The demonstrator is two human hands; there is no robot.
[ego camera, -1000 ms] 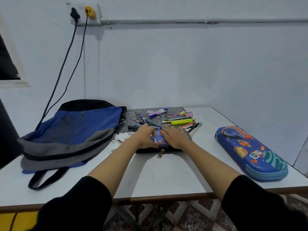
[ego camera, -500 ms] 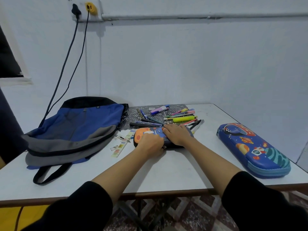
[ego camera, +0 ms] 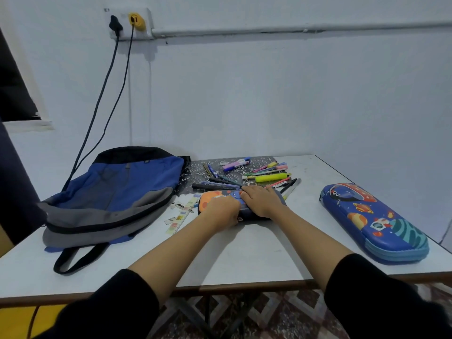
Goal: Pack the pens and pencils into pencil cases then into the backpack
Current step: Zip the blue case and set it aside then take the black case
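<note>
Pens (ego camera: pixel 247 176) lie loose in a heap at 12 o'clock from the case (ego camera: pixel 210 201) you are working on, which sits mid-table (ego camera: pixel 244 253); none looks packed yet. Your right hand (ego camera: pixel 263 200) lies flat on top of the case, fingers straight, pressing it down. Your left hand (ego camera: pixel 221 212) is curled over its near edge at about 7 o'clock and grips it there. If you tug at that edge while the flat hand presses unevenly, the case could skid into the heap and send round pens rolling, especially those at 1 o'clock that already lie off the mat (ego camera: pixel 190 177). The second case (ego camera: pixel 374 221) at 3 o'clock lies close to the table's right edge, so a wide sweep of your right arm could knock it off. Your hands hide the zip, so you cannot tell whether the case is open or shut, nor what your left fingertips pinch. The opening of the backpack (ego camera: pixel 115 189) at 9 o'clock is hard to make out.
</note>
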